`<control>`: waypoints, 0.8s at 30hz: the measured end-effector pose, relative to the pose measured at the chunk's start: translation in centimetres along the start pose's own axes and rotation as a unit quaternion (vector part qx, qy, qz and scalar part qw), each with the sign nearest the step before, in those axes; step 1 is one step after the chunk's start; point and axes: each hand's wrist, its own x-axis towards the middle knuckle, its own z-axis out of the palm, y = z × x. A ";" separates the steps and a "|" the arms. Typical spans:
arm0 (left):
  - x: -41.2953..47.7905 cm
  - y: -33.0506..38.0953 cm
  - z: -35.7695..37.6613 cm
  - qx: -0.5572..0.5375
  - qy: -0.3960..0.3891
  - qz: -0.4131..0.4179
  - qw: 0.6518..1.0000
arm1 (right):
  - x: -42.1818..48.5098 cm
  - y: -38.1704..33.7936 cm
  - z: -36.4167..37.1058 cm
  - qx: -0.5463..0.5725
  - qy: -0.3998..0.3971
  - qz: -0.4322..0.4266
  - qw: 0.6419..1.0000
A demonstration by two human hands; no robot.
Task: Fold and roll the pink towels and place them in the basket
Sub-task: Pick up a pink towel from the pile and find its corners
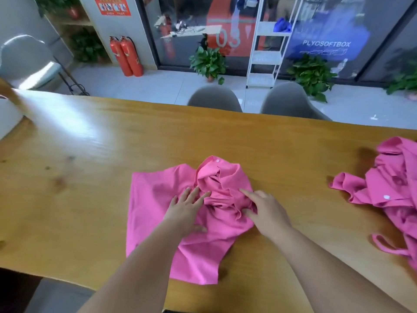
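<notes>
A pink cloth [158, 213] with a collar and a white button lies spread on the wooden table [79, 177] in front of me, bunched into folds at its upper right. My left hand [185, 208] rests flat on it with straight, spread fingers. My right hand [264, 208] lies on the crumpled right part, index finger extended. A second heap of pink cloth [388, 195] sits at the table's right edge. No basket is in view.
A white object [6, 118] stands at the table's far left edge. Two grey chairs [214, 98] stand beyond the far side. On the floor behind are potted plants [208, 62], a white shelf rack [268, 41] and two red fire extinguishers [126, 55].
</notes>
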 end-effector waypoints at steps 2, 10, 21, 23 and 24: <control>-0.2 -2.4 -0.7 0.022 -0.011 0.004 1.000 | 0.3 -1.8 0.5 0.000 0.004 0.002 1.000; -3.4 -13.0 -2.0 0.077 -0.047 0.013 0.996 | 1.0 -10.2 4.8 0.020 -0.010 0.012 1.000; -4.4 -22.0 -6.5 -0.113 0.036 -0.024 0.993 | 3.6 -17.6 4.5 0.280 0.050 0.080 0.955; -3.7 -21.1 -7.5 -0.168 0.103 -0.024 0.980 | 3.7 -17.9 3.6 0.326 0.067 0.095 0.938; -3.3 -20.5 -8.0 -0.184 0.123 -0.017 0.975 | 3.7 -18.1 3.1 0.349 0.076 0.100 0.929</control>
